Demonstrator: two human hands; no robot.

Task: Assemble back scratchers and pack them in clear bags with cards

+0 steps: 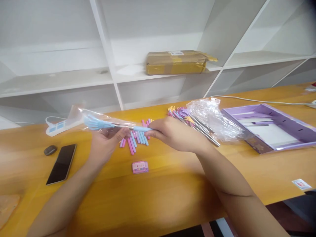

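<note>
A light blue back scratcher [96,123] with a claw-shaped head is held level above the table, its head inside a clear plastic sleeve [77,113]. My left hand [102,141] pinches its metal shaft through the sleeve. The fingers of my right hand [172,133] are closed around the blue handle end. Below lie several pink, blue and purple handle tubes [130,144]. Right of my right hand is a pile of metal back scratcher rods [201,126] with coloured claw heads. A small pink card pack [140,167] rests nearer to me.
Crumpled clear plastic bags [212,115] lie beside a purple open box [256,149] on the right. On the left are a phone [61,164], a dark small case [50,150] and a power strip [58,127]. A taped carton [176,62] sits on the white shelf.
</note>
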